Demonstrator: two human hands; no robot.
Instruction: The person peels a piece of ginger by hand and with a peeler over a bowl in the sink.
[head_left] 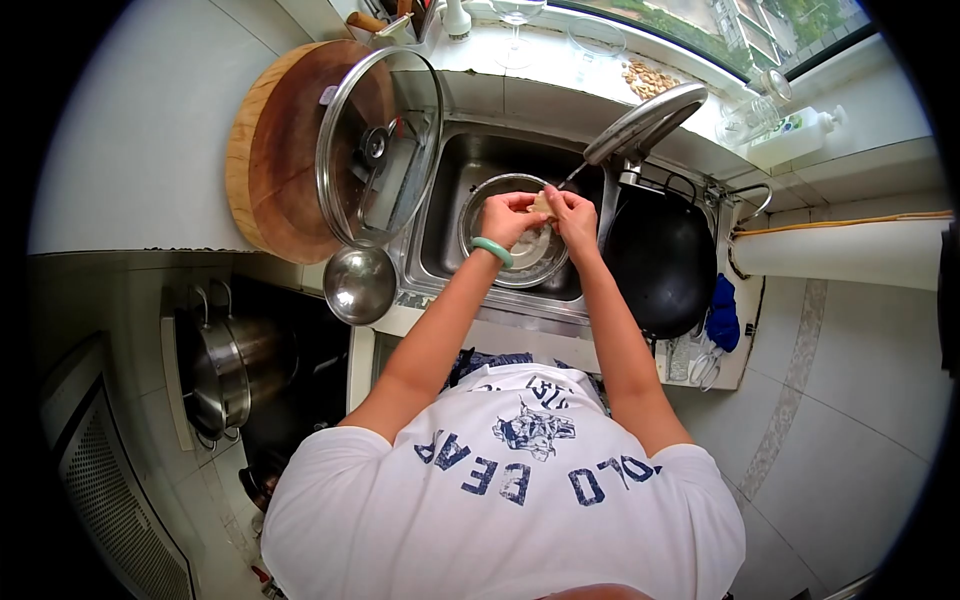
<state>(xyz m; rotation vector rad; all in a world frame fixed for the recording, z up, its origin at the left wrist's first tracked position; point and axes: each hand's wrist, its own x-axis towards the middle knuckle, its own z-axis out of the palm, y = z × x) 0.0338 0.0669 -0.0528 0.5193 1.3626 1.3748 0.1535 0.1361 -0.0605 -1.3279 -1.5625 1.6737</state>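
Note:
Over a round metal bowl (468, 232) in the sink (450, 165), my two hands hold a small pale beige piece (541, 204) whose kind I cannot make out. My left hand (508, 218), with a green bangle (492, 250) at its wrist, pinches the piece from the left. My right hand (575, 220) grips it from the right, fingers closed. The tap (640, 125) reaches in from the upper right, and a thin stream seems to fall from its spout beside my right hand. Whitish contents show in the bowl below, partly hidden by my hands.
A glass lid (420, 105) leans by a round wooden board (255, 160) left of the sink. A shiny metal bowl (360, 285) sits at the counter's front left. A black wok (660, 260) stands right of the sink. Glasses and nuts (648, 78) lie along the windowsill.

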